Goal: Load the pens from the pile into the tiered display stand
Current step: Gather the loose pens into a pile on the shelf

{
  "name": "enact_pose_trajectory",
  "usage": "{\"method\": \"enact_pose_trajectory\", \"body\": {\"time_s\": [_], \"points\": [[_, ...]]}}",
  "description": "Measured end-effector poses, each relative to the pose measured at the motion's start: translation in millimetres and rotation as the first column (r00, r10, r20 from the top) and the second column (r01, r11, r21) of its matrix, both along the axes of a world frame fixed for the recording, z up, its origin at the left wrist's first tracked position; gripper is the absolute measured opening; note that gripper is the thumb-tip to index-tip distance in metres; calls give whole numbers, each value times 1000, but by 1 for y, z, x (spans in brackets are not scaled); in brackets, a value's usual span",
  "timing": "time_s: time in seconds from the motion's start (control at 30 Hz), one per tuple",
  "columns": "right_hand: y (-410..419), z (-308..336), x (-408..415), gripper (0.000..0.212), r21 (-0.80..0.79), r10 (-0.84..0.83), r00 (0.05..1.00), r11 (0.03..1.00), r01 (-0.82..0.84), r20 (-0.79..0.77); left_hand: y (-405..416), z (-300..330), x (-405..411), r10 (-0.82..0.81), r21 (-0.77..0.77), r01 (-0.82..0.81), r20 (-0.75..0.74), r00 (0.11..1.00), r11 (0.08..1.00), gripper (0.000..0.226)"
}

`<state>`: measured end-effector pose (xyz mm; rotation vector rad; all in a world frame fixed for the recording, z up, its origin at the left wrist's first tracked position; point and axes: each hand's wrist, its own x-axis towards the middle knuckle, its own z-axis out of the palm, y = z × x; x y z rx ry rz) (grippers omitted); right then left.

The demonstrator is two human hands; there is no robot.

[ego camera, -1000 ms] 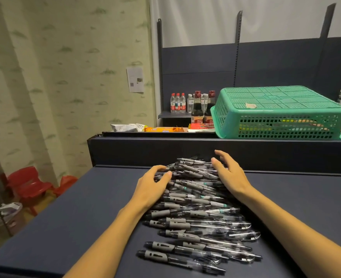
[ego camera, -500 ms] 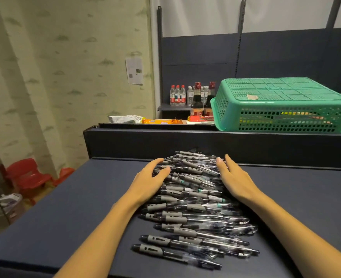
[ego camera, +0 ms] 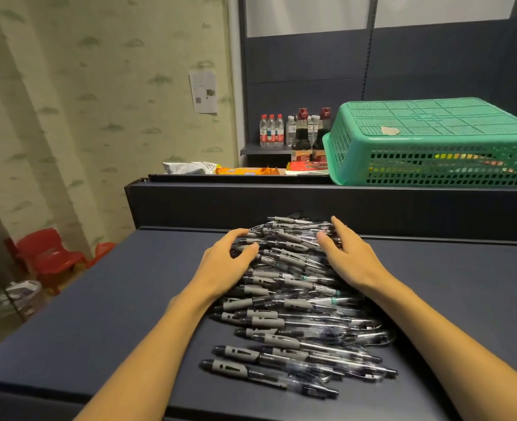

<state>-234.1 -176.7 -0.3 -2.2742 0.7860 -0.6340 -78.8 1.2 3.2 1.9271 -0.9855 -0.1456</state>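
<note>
Clear-barrelled pens [ego camera: 293,302] are lying heaped on the dark shelf [ego camera: 105,314], far end against the riser under the green basket [ego camera: 433,141]. Hands are closing in versus a second ago, now bracketing the heap's far end, so probably squaring it up for a grab. Left hand [ego camera: 227,262] is pressing the left flank, fingers loosely curled; right hand [ego camera: 347,253] is lying on the right flank, fingers straight. No stand in view; nothing loaded yet.
</note>
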Motion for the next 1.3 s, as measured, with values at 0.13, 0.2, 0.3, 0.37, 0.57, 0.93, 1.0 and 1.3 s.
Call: {"method": "enact_pose_trajectory", "body": {"time_s": [0.13, 0.2, 0.3, 0.37, 0.57, 0.93, 1.0, 1.3], "points": [[-1, -1, -4, 68, -87, -17, 999, 996, 14, -28, 0, -4, 4, 25, -2, -25, 25, 999, 1000, 38], [0, -1, -7, 68, -111, -36, 999, 993, 33, -27, 2, -3, 4, 50, -20, -50, 28, 998, 999, 36], [1, 1, -18, 68, -166, -88, 996, 983, 81, -32, 11, 0, 1, 117, -98, -116, 7, 993, 988, 33], [7, 4, -33, 66, -216, -132, 990, 969, 119, -46, 23, 2, -2, 122, -130, -117, 33, 992, 985, 32], [41, 14, -90, 58, -432, -242, 956, 889, 149, -168, 63, 6, -19, -63, -157, 98, 215, 975, 983, 24], [90, 48, -109, 51, -591, -251, 922, 806, 30, -296, 91, 0, -83, -528, 374, 374, 546, 650, 849, 63], [93, 52, -113, 51, -610, -249, 921, 792, 16, -299, 88, 1, -86, -544, 404, 373, 512, 665, 835, 66], [95, 47, -160, 47, -674, -271, 893, 737, -48, -360, 69, 10, -101, -540, 549, 270, 418, 731, 791, 72]]}}
